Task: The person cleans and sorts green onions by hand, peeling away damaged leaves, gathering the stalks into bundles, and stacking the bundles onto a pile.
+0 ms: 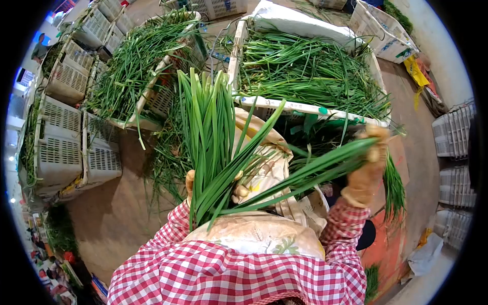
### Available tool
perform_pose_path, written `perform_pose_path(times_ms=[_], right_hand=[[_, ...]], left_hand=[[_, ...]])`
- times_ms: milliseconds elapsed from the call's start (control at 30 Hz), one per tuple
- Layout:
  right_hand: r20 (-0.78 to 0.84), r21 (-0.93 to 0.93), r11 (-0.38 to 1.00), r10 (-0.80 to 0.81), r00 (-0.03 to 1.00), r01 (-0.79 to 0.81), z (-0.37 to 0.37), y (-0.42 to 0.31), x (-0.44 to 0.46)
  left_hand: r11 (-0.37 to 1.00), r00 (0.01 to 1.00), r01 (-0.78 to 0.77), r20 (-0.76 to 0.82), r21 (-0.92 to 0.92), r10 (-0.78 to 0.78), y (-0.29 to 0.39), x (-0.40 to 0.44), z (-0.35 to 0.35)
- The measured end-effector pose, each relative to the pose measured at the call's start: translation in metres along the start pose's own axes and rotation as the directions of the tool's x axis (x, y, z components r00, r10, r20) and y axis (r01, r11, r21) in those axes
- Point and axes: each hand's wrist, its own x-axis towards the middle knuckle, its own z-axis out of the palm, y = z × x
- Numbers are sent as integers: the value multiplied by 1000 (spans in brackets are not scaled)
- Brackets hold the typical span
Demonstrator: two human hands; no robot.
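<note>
My left hand (pixel 239 188), in a tan glove, is closed round a thick bunch of long green stalks (pixel 203 132) held upright over my lap; part of the hand is hidden behind the leaves. Out to the right, my right hand (pixel 370 168), gloved too and blurred, grips the ends of a few long green leaves (pixel 315 170) that stretch back toward the bunch. A white crate (pixel 305 107) heaped with green stalks stands just beyond both hands.
Another crate (pixel 147 96) piled with greens stands at the upper left. Stacked white crates (pixel 60 137) line the left side, and more (pixel 452 132) are at the right edge. Loose greens (pixel 170 157) lie on the floor beside my left arm. A white crate (pixel 381 30) sits at the upper right.
</note>
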Motion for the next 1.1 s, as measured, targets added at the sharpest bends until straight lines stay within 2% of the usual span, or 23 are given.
perform_pose_path(times_ms=[67, 100, 200, 267, 300, 333, 400, 433, 467, 533, 567, 600, 633, 667, 700, 767, 800, 867, 900, 933, 1000, 1033, 1100], right_hand=[[-52, 412, 911, -4, 999, 25, -42, -9, 35], [-51, 410, 912, -11, 999, 31, -37, -13, 38], [-181, 431, 869, -179, 967, 241, -26, -18, 45], [44, 6, 960, -279, 959, 279, -27, -6, 51], [59, -17, 997, -79, 995, 80, -26, 1, 52], [110, -285, 958, 56, 992, -22, -14, 6, 45], [460, -445, 879, 389, 798, -171, 13, 17, 35], [470, -475, 860, 428, 772, -187, 32, 26, 23], [494, -348, 862, 504, 709, -370, 40, 35, 17], [550, -244, 930, 367, 750, -276, 49, 50, 11], [426, -177, 927, 376, 823, -332, 49, 50, 11], [413, -164, 953, 299, 860, -253, 43, 40, 14], [283, -131, 977, 197, 939, -165, 35, 29, 18], [250, -9, 999, 50, 967, -49, 21, 20, 30], [144, 70, 997, 26, 989, -36, -12, 15, 46], [401, 504, 849, -68, 913, -158, -72, -7, 79], [582, 605, 739, -155, 798, -298, -85, -33, 84], [500, 549, 836, -312, 808, -17, -119, -54, 89], [498, 547, 837, -311, 809, -14, -117, -57, 85], [330, 564, 811, -392, 858, 154, -113, -58, 79], [144, 549, 769, -473, 869, 327, -105, -61, 72], [317, 571, 810, -365, 876, 131, -96, -64, 73], [172, 287, 905, -372, 912, 314, -73, -49, 67]], left_hand=[[992, 995, -44, -87, 115, 54, 1, -2, -3], [995, 994, -44, -98, 92, 53, 1, -3, -5], [993, 993, -118, -26, 2, 118, -6, 2, -6], [998, 996, -59, -74, -2, 59, -5, 2, -7], [994, 993, -108, -43, 26, 109, -6, 8, -5], [984, 986, -165, -10, 60, 166, -6, 11, 0], [966, 945, -190, -235, 176, 228, -6, -3, -4], [955, 904, -180, -343, 234, 254, -5, -7, -1], [953, 891, -170, -373, 251, 257, -4, -7, -1], [959, 886, -162, -393, 233, 245, -7, 3, 16], [957, 884, -172, -393, 233, 254, -8, 6, 24], [955, 867, -199, -414, 220, 276, -8, 8, 27], [952, 850, -227, -435, 207, 297, -8, 11, 30], [941, 853, -202, -422, 273, 306, -4, 3, 21], [925, 857, -176, -411, 336, 312, 1, -7, 8], [883, 867, -124, -383, 453, 318, 8, -24, -15], [896, 874, -100, -391, 434, 287, 9, -21, -8], [917, 886, -50, -407, 395, 224, 11, -14, 5], [886, 894, 63, -421, 458, 154, 13, -15, 6], [887, 897, 101, -427, 451, 115, 14, -8, 16], [882, 900, 178, -436, 437, 35, 16, 7, 36], [812, 905, 199, -420, 548, 62, 18, 6, 28], [738, 890, 243, -447, 630, 87, 15, 5, 26]])
